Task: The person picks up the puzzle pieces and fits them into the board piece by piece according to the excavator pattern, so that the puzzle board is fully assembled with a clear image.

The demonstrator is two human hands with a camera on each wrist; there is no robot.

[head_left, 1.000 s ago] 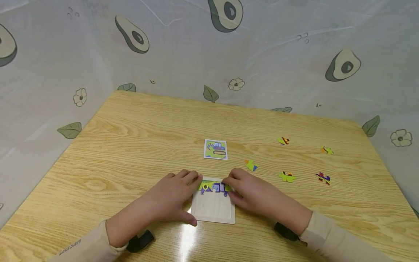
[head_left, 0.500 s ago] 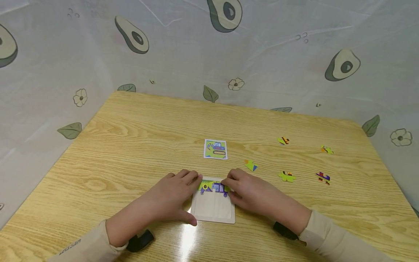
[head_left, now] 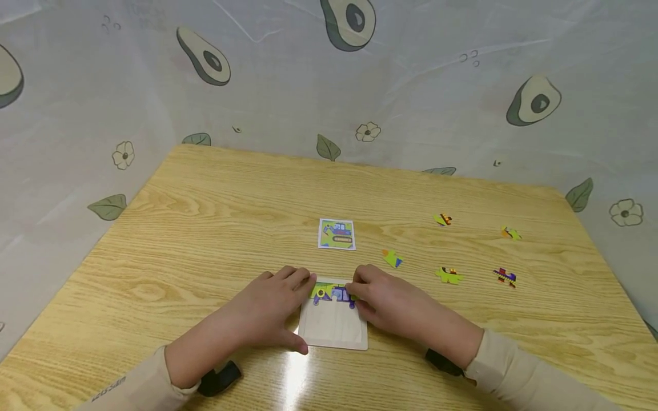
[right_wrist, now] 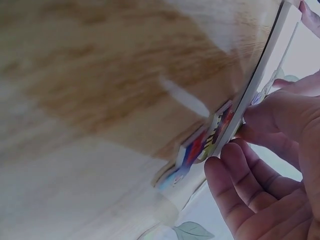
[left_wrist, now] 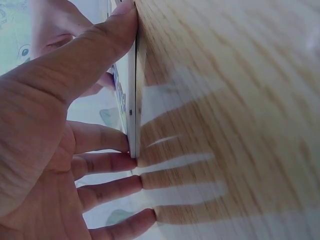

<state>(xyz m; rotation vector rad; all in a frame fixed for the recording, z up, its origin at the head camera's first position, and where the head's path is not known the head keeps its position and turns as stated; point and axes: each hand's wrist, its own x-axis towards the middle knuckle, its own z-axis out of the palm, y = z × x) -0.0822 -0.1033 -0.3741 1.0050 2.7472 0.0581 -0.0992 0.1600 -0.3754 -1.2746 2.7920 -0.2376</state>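
A pale wooden puzzle board [head_left: 334,328] lies flat on the table, with a green and purple row of jigsaw pieces [head_left: 323,292] along its far edge. My left hand [head_left: 264,311] spans the board's left side. Its thumb [left_wrist: 95,55] touches the near end and its fingertips [left_wrist: 132,162] rest by the far corner. At the far right corner, my right hand [head_left: 390,299] pinches a jigsaw piece [head_left: 352,304] between thumb and index finger, mostly covered by the fingers. In the right wrist view, the other fingers [right_wrist: 225,185] curve beside the board's edge [right_wrist: 255,80].
Beyond the board lies a square picture card [head_left: 336,234] of a digger. Several loose jigsaw pieces sit to the right, among them a green and blue one [head_left: 393,259], a green one [head_left: 449,275] and a striped one [head_left: 505,277]. A patterned cloth [head_left: 288,103] hangs behind the table.
The piece under my right fingers has slid slightly left, closing the gap to the neighbouring piece. My left hand keeps its place on the board. The head view has shifted a little.
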